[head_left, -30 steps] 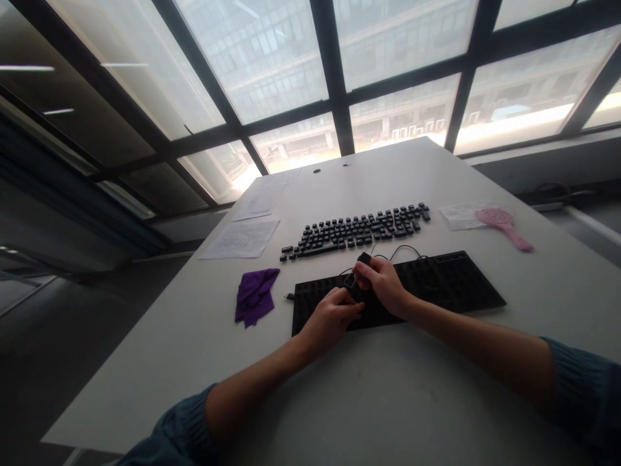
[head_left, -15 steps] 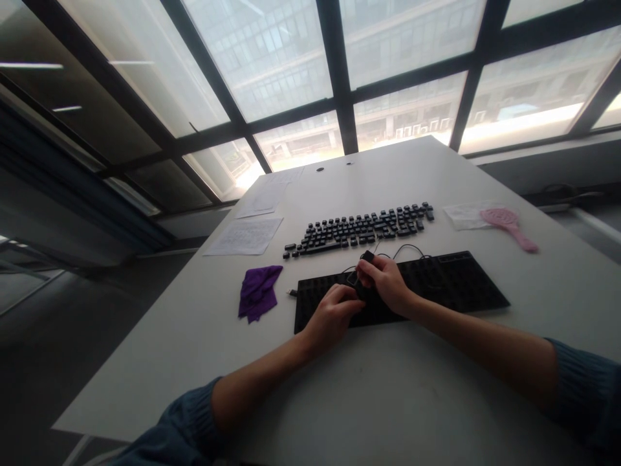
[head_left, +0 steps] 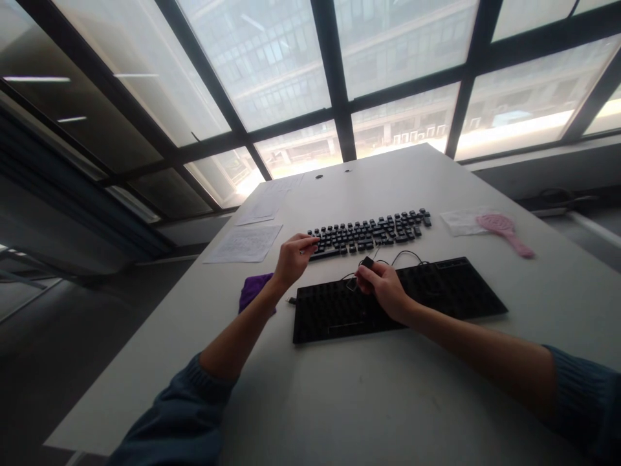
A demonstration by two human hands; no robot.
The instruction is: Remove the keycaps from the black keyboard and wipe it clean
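Observation:
A black keyboard base without its caps lies on the white table. Behind it the loose black keycaps are laid out in rows. My right hand rests on the base, closed on a small black keycap puller with a wire loop. My left hand is stretched out to the left end of the keycap rows, fingers pinched around a keycap there. A thin cable curls behind the base.
A purple cloth lies left of the keyboard base, partly hidden by my left arm. Printed paper sheets lie at the back left. A pink hairbrush rests on a white sheet at the right. Large windows stand behind the table.
My left hand has left the keyboard base and reached up and back to the left end of the keycap rows. My right hand stays on the base with the puller.

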